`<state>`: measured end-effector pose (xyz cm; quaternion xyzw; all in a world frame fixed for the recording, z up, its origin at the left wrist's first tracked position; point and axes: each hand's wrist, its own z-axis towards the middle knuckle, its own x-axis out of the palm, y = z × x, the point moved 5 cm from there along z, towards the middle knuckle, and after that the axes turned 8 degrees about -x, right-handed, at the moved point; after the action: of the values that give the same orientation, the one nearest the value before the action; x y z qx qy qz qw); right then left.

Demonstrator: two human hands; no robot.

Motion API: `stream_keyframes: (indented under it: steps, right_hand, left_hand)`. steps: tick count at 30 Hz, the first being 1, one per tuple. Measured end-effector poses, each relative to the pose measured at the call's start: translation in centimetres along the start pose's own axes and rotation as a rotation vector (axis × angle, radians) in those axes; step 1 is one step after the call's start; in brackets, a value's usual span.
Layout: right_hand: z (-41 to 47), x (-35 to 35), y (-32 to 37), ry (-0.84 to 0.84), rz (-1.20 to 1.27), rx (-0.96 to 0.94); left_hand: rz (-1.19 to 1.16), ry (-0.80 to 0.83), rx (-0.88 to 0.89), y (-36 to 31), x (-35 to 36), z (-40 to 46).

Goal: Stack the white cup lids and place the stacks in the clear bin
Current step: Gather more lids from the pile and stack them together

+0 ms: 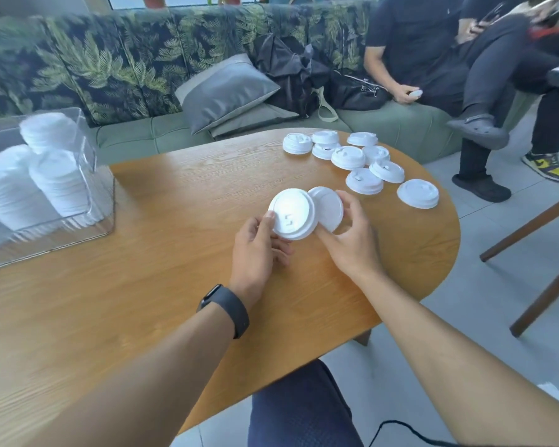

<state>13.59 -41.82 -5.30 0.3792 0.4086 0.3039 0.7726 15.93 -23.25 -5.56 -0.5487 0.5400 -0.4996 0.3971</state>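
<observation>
My left hand (259, 245) grips a white cup lid (291, 213) by its lower left edge, top side facing me, just above the wooden table (175, 279). My right hand (352, 233) holds a second white lid (328, 206) by its rim, tilted and partly tucked behind the first one. Several loose white lids (362, 162) lie scattered on the table's far right part. The clear bin (100, 175) stands at the table's left edge with several stacks of white lids (55, 175) leaning inside it.
A green sofa (384, 121) with a grey cushion (226, 91) and black bags (297, 75) runs behind the table. People sit at the right, one holding a lid (413, 93). A wooden chair leg (536, 285) stands at the right.
</observation>
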Motion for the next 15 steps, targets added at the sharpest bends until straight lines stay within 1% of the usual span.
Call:
stream_keyframes:
  steps: [5, 9, 11, 15]
  right_hand:
    - [-2.3, 4.9, 3.4, 0.128, 0.163, 0.014]
    - [-4.2, 9.6, 6.5, 0.272, 0.370, 0.149]
    - [-5.2, 12.0, 8.2, 0.339, 0.418, 0.182]
    - [-6.9, 15.2, 10.8, 0.383, 0.492, 0.255]
  left_hand:
    - [-0.021, -0.074, -0.004, -0.5, -6.9, -1.9]
    - [-0.038, -0.144, -0.035, -1.2, -13.1, -3.1]
    - [-0.040, -0.166, -0.056, -1.4, -16.1, -3.7]
    - [-0.053, -0.216, -0.075, -1.5, -20.6, -5.0]
